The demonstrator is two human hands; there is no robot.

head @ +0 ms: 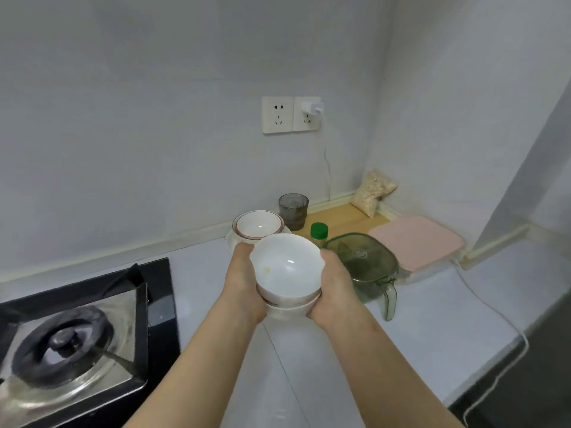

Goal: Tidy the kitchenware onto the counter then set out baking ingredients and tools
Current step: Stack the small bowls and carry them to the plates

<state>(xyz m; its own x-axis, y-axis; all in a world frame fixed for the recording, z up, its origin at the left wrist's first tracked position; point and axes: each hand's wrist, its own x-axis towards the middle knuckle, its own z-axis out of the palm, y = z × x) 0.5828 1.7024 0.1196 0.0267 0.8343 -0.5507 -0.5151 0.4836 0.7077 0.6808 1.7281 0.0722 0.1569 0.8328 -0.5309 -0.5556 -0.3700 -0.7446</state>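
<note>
Fingers of left hand (244, 282) and right hand (335, 288) wrap the stack of white ceramic bowls (285, 267) from opposite sides, tips hidden. The two-sided hold likely steadies the stack above the pale counter (417, 319), near the red-rimmed white ceramic bowl (258, 225).

Left hand (244, 281) and right hand (335, 288) grip stacked bowls (285, 268).

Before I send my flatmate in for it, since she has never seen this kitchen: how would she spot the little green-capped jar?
Start at the double wall socket and drop to the counter below. The jar stands between the grey ribbed glass and the green lidded container. It alone is small, upright and topped by a bright green cap.
</note>
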